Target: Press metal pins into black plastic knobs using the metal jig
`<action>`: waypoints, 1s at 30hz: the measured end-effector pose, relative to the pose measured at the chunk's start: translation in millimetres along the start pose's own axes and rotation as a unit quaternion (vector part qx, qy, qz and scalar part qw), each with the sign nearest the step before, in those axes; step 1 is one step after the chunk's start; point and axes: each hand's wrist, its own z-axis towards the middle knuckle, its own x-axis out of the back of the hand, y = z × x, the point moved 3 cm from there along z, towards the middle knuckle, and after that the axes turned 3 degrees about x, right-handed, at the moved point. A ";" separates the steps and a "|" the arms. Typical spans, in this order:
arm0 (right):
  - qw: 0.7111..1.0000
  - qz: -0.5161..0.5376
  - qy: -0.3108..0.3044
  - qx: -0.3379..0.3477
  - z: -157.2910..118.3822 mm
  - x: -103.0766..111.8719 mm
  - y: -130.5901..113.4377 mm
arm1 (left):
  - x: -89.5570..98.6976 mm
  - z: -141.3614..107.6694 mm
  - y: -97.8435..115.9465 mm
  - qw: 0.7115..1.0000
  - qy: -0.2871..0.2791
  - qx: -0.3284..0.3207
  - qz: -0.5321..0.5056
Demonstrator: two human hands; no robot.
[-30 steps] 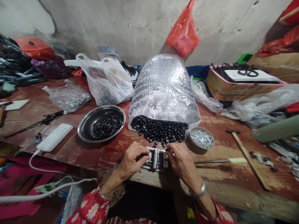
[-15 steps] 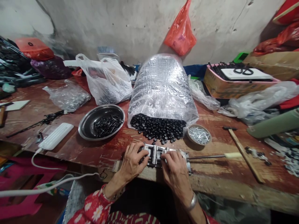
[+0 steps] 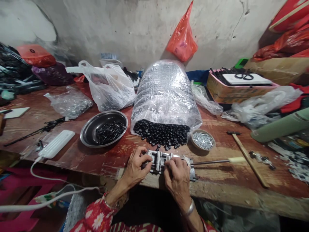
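A metal jig (image 3: 158, 161) lies at the table's front edge. My left hand (image 3: 138, 165) is at its left end, fingers curled and closed on something I cannot make out. Over the jig's right part is my right hand (image 3: 178, 174), its fingers bent and pressed together at the metal; whatever they hold is hidden. Black round caps (image 3: 164, 133) spill from a large clear plastic bag (image 3: 166, 90) just behind the jig. A small bowl of silver nails (image 3: 203, 140) stands to the right, and a steel bowl (image 3: 87, 132) with black-headed nails (image 3: 111, 131) to the left.
A rod with a pale handle (image 3: 236, 159) extends right from the jig. Beyond it lies a hammer (image 3: 251, 161). A white power strip (image 3: 57, 144) with its cable is at left. Plastic bags (image 3: 109, 87), a filled box (image 3: 224, 93) and a green cylinder (image 3: 280, 126) stand farther out.
The camera view has shifted slightly, so the table items appear a little farther left. Both hands remain at the jig, with my right hand's fingers slightly more curled.
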 end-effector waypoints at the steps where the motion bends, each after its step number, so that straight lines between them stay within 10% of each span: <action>1: 1.000 0.011 -0.005 0.004 0.7 2.0 1.1 | 2.7 2.4 0.8 1.000 -0.006 -0.002 -0.003; 10: 0.994 0.061 -0.072 0.061 45.0 18.5 19.9 | 5.1 53.0 8.5 0.995 -0.037 0.024 0.091; 18: 0.965 -0.089 -0.217 0.116 115.4 -19.5 20.9 | -25.4 91.6 -5.2 0.977 -0.169 0.065 0.112; 30: 0.973 -0.086 -0.199 0.082 110.0 -19.1 31.8 | -22.1 77.6 -12.5 0.991 -0.116 0.070 -0.018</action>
